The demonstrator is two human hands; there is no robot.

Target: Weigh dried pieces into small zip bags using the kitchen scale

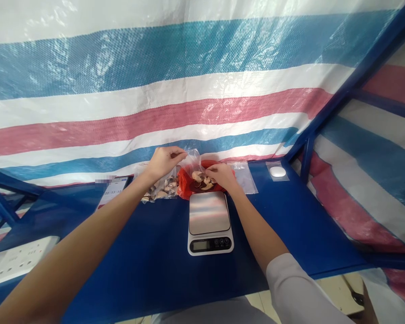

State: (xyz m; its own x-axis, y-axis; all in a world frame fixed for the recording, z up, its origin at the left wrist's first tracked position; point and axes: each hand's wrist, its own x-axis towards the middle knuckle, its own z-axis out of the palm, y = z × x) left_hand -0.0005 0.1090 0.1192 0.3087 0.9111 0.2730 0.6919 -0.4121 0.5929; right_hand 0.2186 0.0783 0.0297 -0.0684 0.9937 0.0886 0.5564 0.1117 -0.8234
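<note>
My left hand [168, 159] pinches the rim of a clear plastic bag [193, 158], held raised over an open red plastic bag [185, 183]. Tan and dark brown dried pieces [207, 184], which look like mushroom slices, lie inside the red bag. My right hand [222, 174] reaches in at the red bag's right side, its fingers closed by the clear bag and the pieces; what they grip is hidden. Directly in front of the red bag stands a white kitchen scale [209, 216] with a bare steel plate. Filled clear bags of similar pieces [162, 190] lie to its left.
Flat clear bags [247, 177] lie right of the red bag, and a white mouse-shaped object [277, 172] is farther right. A phone showing a timer [113, 192] lies at left, with a white power strip [23, 258] nearer. Striped sheeting [189, 103] and blue frame bars [308, 157] bound the blue table [148, 261].
</note>
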